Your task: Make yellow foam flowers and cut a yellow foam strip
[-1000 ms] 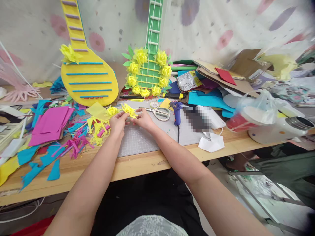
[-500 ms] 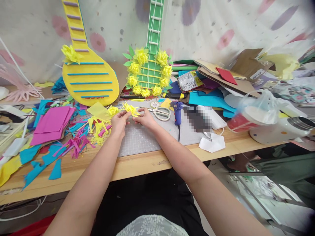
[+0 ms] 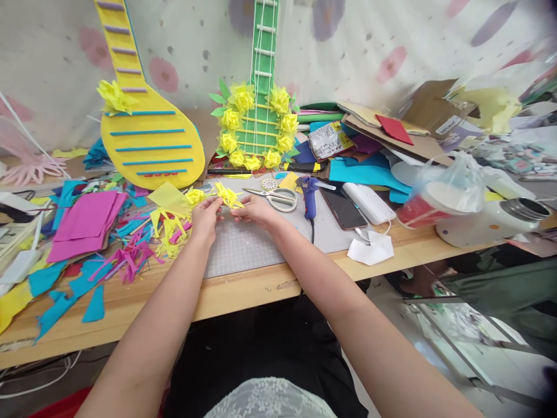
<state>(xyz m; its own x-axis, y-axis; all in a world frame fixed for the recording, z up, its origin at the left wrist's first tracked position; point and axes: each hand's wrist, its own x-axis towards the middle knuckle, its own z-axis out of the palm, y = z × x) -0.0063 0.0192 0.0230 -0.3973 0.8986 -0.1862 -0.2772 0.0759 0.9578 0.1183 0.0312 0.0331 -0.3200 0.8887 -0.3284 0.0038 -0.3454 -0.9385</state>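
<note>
Between both hands is a yellow paper flower (image 3: 228, 194) with pointed petals, held over the grey cutting mat (image 3: 248, 249). My left hand (image 3: 206, 216) pinches its left side, and my right hand (image 3: 253, 210) grips it from the right with bent fingers. Another yellow flower (image 3: 194, 197) lies just beyond my left hand. Scissors (image 3: 281, 199) rest on the mat beyond my right hand, and a blue glue gun (image 3: 309, 197) lies to their right. Yellow scraps (image 3: 167, 232) are heaped left of my left hand.
A yellow paper guitar (image 3: 152, 139) and a green one (image 3: 261, 130) with yellow flowers lean at the back. Magenta sheets (image 3: 87, 223) and blue scraps lie left. Rightward are a phone (image 3: 343, 206), a white power bank (image 3: 369, 203), a bagged cup (image 3: 429, 203) and a bottle (image 3: 478, 220).
The camera view has shifted slightly, so the scene sits a little further left. The flower in my hands is turned a little, its petals now pointing lower to the right.
</note>
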